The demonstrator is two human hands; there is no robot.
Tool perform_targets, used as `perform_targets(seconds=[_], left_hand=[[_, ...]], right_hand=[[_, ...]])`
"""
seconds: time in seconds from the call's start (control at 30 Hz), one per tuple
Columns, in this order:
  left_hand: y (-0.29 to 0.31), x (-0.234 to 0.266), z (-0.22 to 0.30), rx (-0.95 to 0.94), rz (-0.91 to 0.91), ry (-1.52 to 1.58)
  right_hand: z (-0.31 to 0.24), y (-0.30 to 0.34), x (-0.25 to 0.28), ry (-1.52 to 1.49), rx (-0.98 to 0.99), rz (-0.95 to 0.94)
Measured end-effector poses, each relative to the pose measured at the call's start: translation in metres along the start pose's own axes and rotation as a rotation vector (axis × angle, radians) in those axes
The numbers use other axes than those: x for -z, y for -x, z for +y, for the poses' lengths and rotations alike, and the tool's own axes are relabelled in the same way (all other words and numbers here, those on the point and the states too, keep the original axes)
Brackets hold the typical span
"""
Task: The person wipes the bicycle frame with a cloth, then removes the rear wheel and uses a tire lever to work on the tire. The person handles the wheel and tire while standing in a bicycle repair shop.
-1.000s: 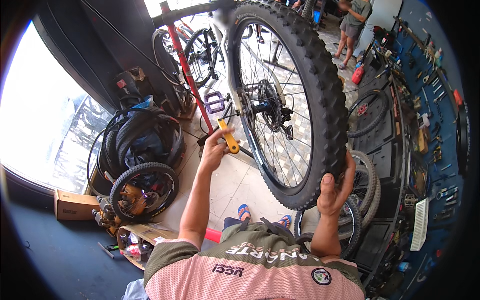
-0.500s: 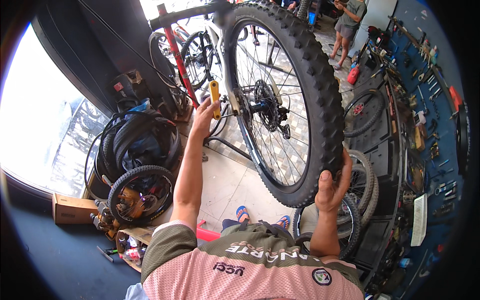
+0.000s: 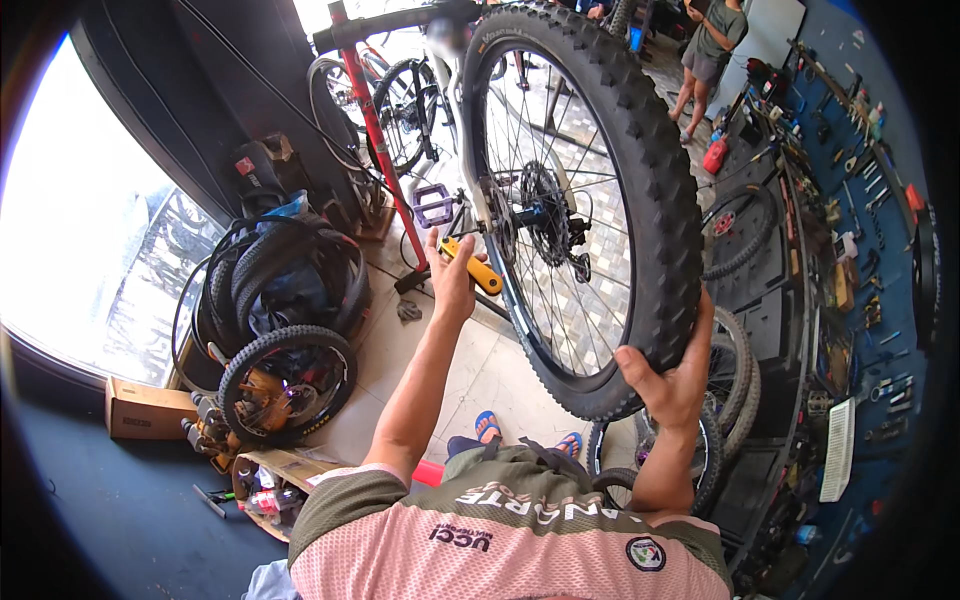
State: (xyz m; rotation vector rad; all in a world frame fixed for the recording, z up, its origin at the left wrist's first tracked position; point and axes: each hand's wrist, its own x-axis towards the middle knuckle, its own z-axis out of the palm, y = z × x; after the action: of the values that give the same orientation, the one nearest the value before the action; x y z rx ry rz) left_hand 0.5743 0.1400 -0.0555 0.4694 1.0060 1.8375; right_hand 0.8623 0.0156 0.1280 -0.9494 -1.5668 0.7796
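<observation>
In my left hand (image 3: 452, 285) is a yellow folding multi-tool (image 3: 470, 266), pinched between thumb and fingers. The tool slants down to the right, just below the hub end of the bike's rear wheel. My right hand (image 3: 676, 378) grips the knobby black tyre (image 3: 655, 200) at its lower right, thumb on the near side and fingers partly hidden behind. The wheel stands upright with its spokes, brake disc and cassette (image 3: 548, 210) showing at the centre. A purple flat pedal (image 3: 433, 204) sits beyond my left fingertips, left of the white bike frame (image 3: 476, 195).
A red repair stand (image 3: 374, 130) rises left of the wheel. Spare tyres (image 3: 270, 265) are heaped at left, with a small wheel (image 3: 288, 385) and a cardboard box (image 3: 150, 410) nearby. Tools hang on the blue wall (image 3: 890, 270) at right. Another person (image 3: 712, 50) stands at the back.
My left hand has moved down and away from the wheel's axle, and the multi-tool has turned from upright to slanting. The purple pedal has come into sight. My right hand stays on the tyre.
</observation>
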Motion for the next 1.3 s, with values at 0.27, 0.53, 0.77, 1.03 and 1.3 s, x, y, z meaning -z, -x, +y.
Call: perform_targets(seconds=[0.27, 0.53, 0.77, 1.03, 1.3], left_hand=[[-0.042, 0.033, -0.007, 0.167, -0.123, -0.343], [-0.084, 0.072, 0.004, -0.372, -0.43, -1.002], [-0.102, 0.048, 0.094, -0.937, -0.749, -2.014], [-0.087, 0.026, 0.141, -0.328, -0.84, -1.92], [-0.047, 0.065, 0.077, -0.532, -0.352, -1.473]], right_hand=[[-0.019, -0.025, -0.007, -0.028, -0.077, -0.041], [-0.03, -0.029, -0.016, -0.045, -0.119, -0.015], [-0.029, -0.012, -0.033, 0.118, -0.016, 0.003], [-0.034, -0.008, -0.038, 0.095, 0.019, -0.065], [-0.03, -0.003, -0.038, -0.014, -0.067, -0.041]])
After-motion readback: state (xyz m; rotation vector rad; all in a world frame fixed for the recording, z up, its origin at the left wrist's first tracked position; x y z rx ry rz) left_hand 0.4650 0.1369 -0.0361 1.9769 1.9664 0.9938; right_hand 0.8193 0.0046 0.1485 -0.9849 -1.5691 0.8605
